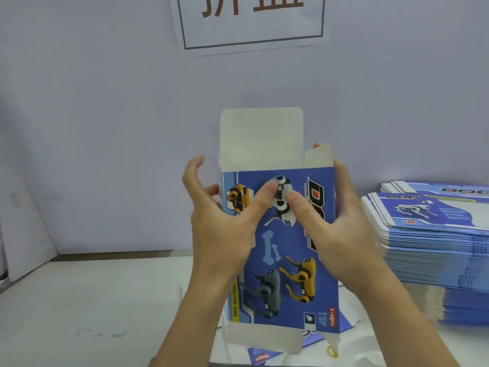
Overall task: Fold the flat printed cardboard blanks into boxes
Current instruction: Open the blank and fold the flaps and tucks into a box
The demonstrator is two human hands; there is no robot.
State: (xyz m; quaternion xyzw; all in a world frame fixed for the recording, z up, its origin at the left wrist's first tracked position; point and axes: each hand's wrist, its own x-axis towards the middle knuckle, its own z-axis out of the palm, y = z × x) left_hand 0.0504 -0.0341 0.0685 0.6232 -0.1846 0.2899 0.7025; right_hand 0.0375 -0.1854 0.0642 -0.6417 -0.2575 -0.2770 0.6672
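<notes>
I see my left hand [222,223] and right hand [330,223] gripping the half-opened box [285,260], thumbs pressed on its front, top flap up

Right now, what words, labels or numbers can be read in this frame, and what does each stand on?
"DOG": side of the held box, partly hidden by the right hand.
"MOVING DOG": yellow strip on the box beside the left hand.
"TOP", "3+ AGES": near the box's lower edge.
"DOG", "TOP": top blank of the stack of blanks; smaller print blurred.
Wall sign: large characters cut off, unreadable.
</notes>
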